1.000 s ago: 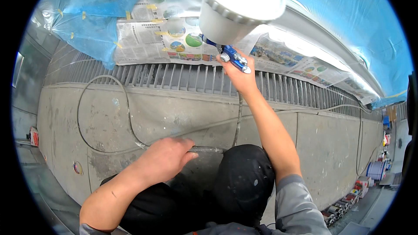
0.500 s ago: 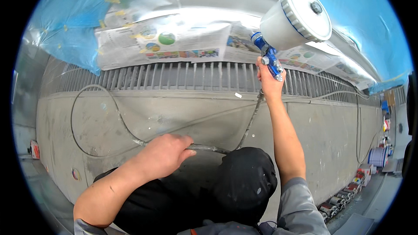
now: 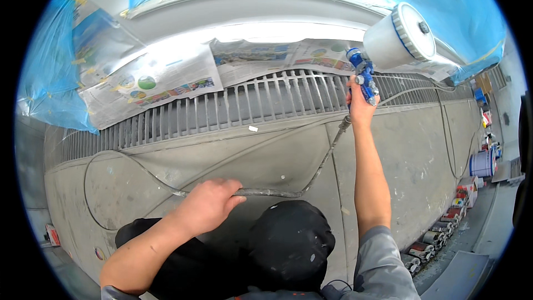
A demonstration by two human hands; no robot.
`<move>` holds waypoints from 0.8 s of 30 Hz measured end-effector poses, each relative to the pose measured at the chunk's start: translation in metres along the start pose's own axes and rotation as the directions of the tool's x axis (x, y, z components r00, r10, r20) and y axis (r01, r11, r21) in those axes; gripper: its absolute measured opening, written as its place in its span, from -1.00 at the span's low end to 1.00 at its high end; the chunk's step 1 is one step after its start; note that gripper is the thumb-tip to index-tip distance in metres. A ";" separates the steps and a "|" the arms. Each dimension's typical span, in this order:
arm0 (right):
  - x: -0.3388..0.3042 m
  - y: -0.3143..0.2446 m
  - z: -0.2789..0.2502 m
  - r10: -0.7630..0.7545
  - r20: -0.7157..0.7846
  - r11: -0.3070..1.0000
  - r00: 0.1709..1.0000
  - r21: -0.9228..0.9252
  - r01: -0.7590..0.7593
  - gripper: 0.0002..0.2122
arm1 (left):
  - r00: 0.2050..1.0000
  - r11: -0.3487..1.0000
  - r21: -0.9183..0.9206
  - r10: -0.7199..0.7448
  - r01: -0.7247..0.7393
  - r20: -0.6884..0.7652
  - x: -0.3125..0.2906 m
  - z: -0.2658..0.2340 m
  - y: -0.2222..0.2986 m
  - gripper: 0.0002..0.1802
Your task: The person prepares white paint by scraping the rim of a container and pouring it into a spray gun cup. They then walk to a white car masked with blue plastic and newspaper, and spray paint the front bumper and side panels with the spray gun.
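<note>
My right hand (image 3: 362, 103) is closed round the handle of a blue spray gun (image 3: 363, 72) topped by a large white paint cup (image 3: 398, 36). The gun is held out at arm's length, in front of a light grey panel (image 3: 266, 14) with newspaper (image 3: 155, 80) along its lower edge. From the gun's handle a dark air hose (image 3: 317, 175) runs down and bends left. My left hand (image 3: 210, 203) is wrapped round this hose, low in front of my knees. Past that hand the hose loops out over the floor at the left.
Blue masking film (image 3: 55, 72) surrounds the panel. Below it a metal floor grate (image 3: 222, 108) crosses the concrete floor (image 3: 266, 155). My black-clad knee (image 3: 291, 241) is near the hose. Several cans (image 3: 433, 237) and a bucket (image 3: 482, 164) line the right side.
My view has shifted and turned toward the right. The spray gun has moved right along the panel, and both hands keep their hold.
</note>
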State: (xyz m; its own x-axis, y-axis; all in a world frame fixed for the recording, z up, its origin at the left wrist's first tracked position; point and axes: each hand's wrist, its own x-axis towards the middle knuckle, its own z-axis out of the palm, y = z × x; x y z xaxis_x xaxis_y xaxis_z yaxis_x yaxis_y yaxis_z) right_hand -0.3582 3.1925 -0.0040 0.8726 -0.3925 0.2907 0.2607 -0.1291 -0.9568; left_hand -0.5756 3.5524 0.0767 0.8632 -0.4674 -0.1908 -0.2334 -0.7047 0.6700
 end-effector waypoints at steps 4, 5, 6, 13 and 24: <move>0.035 0.006 -0.042 0.024 -0.094 1.000 0.995 0.016 -0.022 -0.79 | 0.999 0.999 0.022 -0.041 0.041 0.013 0.026 0.009 0.026 -0.71; 0.045 0.008 -0.052 0.032 -0.119 0.999 0.992 0.010 -0.031 -0.79 | 0.998 0.998 0.022 -0.054 0.054 0.015 0.031 0.010 0.033 -0.71; 0.057 0.010 -0.062 0.000 -0.132 0.999 0.991 0.034 0.004 -0.78 | 0.998 0.997 0.020 -0.068 0.068 0.017 0.037 0.012 0.039 -0.72; 0.131 0.023 -0.134 0.052 -0.372 0.992 0.927 0.123 -0.007 -0.81 | 0.993 0.993 0.031 -0.112 0.110 0.042 0.075 0.030 0.057 -0.75; 0.148 -0.092 -0.191 0.091 -0.378 0.982 0.921 0.186 -0.020 -0.77 | 0.736 0.845 0.533 -0.391 0.049 0.552 0.137 0.005 0.070 -0.81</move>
State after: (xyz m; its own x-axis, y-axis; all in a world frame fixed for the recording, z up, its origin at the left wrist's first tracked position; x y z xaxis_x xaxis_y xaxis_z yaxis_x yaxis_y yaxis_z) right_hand -0.3320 2.9725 0.1292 0.6714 -0.7177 0.1850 0.3153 0.0507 -0.9476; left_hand -0.4761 3.4362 0.0940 0.4794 -0.3630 -0.7990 -0.3934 -0.9027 0.1741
